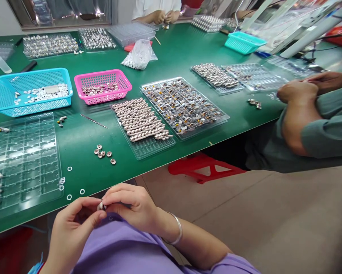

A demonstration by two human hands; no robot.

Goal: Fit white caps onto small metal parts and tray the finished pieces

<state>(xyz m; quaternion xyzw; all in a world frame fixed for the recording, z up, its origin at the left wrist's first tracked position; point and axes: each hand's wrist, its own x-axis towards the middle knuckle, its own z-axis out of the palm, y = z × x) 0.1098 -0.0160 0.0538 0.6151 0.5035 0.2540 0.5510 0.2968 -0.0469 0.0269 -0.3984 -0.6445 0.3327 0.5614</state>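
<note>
Between my two hands, just off the table's front edge, is a small silvery-white part (101, 206) with a dark spot, mostly covered by fingers. My left hand (75, 224) pinches it between thumb and forefinger. From the other side, the fingertips of my right hand (132, 205) press on it too. Closest on the green table are thin white rings (82, 191) and a handful of round metallic caps (103, 153). To the left lies a clear compartment tray (31, 160) with several assembled pieces at its left side.
A blue basket (31, 108) and a pink basket (108, 98) hold small parts. Metal tweezers (93, 121) lie nearby. Trays of silvery pieces (140, 118) and mixed parts (185, 104) stand ahead. At right, a co-worker's hands (299, 89) work beside a red stool (199, 167).
</note>
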